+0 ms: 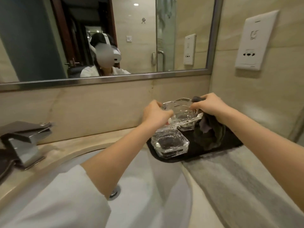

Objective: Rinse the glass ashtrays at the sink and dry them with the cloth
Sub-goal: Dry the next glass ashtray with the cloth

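Beige stone counter [92,142] surrounds the white sink [148,186]. Right of the sink lies a black tray [166,159] carrying a glass ashtray [170,143]. Above the tray, the left hand [155,115] grips another large ashtray [182,111] while the right hand [209,106] clutches the grey cloth [209,130] against it. No writing is readable.

No legible text. White wall plate [256,40] up-right of hands: pictogram only, meaning unclear. Mirror decal [143,20]: unreadable.
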### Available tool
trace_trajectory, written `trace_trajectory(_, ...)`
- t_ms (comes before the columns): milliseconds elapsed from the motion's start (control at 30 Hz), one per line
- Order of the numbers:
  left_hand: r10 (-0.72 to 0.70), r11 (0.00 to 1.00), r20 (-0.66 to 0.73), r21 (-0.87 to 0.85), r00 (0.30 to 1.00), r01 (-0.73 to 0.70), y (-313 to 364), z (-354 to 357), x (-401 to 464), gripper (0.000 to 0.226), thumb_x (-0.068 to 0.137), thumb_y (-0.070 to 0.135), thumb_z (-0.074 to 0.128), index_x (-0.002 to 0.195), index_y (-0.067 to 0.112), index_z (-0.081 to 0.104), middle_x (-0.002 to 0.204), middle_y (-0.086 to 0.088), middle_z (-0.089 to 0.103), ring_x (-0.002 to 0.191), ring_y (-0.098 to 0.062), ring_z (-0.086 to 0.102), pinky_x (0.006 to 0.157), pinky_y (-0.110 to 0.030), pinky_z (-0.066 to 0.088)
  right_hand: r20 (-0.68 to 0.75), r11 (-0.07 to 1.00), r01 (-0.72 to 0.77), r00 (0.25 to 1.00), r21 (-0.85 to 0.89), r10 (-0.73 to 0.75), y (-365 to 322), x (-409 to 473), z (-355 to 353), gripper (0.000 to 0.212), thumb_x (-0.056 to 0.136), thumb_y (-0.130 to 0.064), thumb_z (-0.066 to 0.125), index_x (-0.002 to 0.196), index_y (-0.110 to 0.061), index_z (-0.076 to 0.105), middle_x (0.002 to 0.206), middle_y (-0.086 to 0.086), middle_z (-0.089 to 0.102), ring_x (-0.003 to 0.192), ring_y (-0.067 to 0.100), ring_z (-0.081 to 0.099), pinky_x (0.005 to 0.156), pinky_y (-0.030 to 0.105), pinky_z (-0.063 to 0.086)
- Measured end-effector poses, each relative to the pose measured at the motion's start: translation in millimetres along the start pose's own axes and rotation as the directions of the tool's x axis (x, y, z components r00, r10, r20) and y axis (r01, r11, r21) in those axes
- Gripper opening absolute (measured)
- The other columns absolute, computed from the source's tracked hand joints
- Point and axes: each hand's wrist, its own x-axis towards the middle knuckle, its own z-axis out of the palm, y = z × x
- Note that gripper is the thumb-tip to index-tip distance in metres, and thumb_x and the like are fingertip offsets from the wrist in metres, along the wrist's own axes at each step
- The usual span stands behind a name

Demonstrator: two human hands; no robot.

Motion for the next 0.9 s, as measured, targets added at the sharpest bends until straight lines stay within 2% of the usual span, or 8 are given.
trace_trajectory(100,0.038,0.992,-0.046,0.122,0.998,-0.032,5,22,28,0.035,0.08,0.025,0.068,0.11,0.013,0.054,0.104,-0.001,0.059,0.084,-0.017,0.063,0.076,-0.032,0.053,0.036,0.997,-0.022,0.999,-0.077,0.025,10,25,-9,0.019,0.071,-0.019,0.074,0.08,-0.003,0.069,0.073,0.009,0.06,0.071,0.022,0.054,0.062,0.03,0.04)
trace_trajectory(167,0.048,0.966,-0.068,0.257,0.997,-0.029,6,35,42,0.019,0.081,0.033,0.066,0.083,0.02,0.052,0.095,0.001,0.061,0.084,-0.016,0.06,0.071,-0.029,0.051,0.053,0.994,-0.019,0.998,-0.112,0.025,14,40,-12,0.018,0.072,-0.016,0.073,0.08,-0.001,0.068,0.065,0.007,0.057,0.062,0.019,0.051,0.057,0.029,0.038)
trace_trajectory(233,0.044,0.926,-0.086,0.378,0.995,-0.009,7,46,53,0.03,0.083,0.04,0.062,0.068,0.025,0.04,0.084,0.005,0.059,0.076,-0.014,0.056,0.061,-0.024,0.045,0.062,0.99,-0.014,0.998,-0.141,0.023,19,57,-15,0.017,0.073,-0.015,0.073,0.08,-0.001,0.067,0.065,0.006,0.055,0.059,0.017,0.049,0.055,0.028,0.037)
trace_trajectory(367,0.014,0.906,-0.11,0.422,0.994,0.034,7,67,74,0.026,0.086,0.042,0.058,0.072,0.025,0.045,0.082,0.006,0.054,0.076,-0.015,0.051,0.069,-0.025,0.041,0.089,0.983,-0.018,0.995,-0.184,0.035,32,91,-12,0.016,0.076,-0.016,0.074,0.079,-0.003,0.064,0.068,0.006,0.057,0.063,0.017,0.051,0.056,0.026,0.038)
trace_trajectory(500,0.026,0.85,-0.046,0.526,0.999,0.002,1,84,93,0.029,0.089,0.047,0.053,0.096,0.02,0.062,0.081,0.005,0.053,0.089,-0.018,0.054,0.097,-0.035,0.033,0.095,0.972,-0.045,0.993,-0.229,0.068,53,116,-4,0.02,0.076,-0.018,0.074,0.071,-0.007,0.058,0.07,0.006,0.057,0.068,0.02,0.051,0.054,0.027,0.037)
trace_trajectory(633,0.02,0.77,0.039,0.637,0.999,-0.04,-10,96,105,0.034,0.093,0.047,0.044,0.077,0.018,0.052,0.077,0.002,0.057,0.087,-0.021,0.056,0.099,-0.039,0.028,0.12,0.97,-0.07,0.988,-0.234,0.1,75,134,7,0.029,0.076,-0.018,0.074,0.097,-0.001,0.064,0.089,0.011,0.062,0.08,0.023,0.055,0.068,0.029,0.041)
trace_trajectory(733,0.041,0.731,0.043,0.68,0.998,-0.059,-11,100,108,0.04,0.095,0.042,0.04,0.064,0.017,0.046,0.064,0.003,0.053,0.073,-0.021,0.052,0.102,-0.042,0.024,0.143,0.967,-0.079,0.983,-0.244,0.117,82,141,10,0.034,0.075,-0.021,0.075,0.1,0.0,0.065,0.092,0.013,0.062,0.083,0.025,0.056,0.07,0.029,0.042)
trace_trajectory(900,0.102,0.599,0.049,0.794,0.994,-0.101,-6,105,104,0.04,0.095,0.037,0.037,0.062,0.016,0.048,0.061,0.002,0.052,0.07,-0.022,0.05,0.102,-0.044,0.019,0.168,0.962,-0.071,0.979,-0.265,0.118,83,144,10,0.037,0.075,-0.023,0.075,0.1,0.002,0.064,0.089,0.012,0.059,0.082,0.025,0.053,0.066,0.029,0.04)
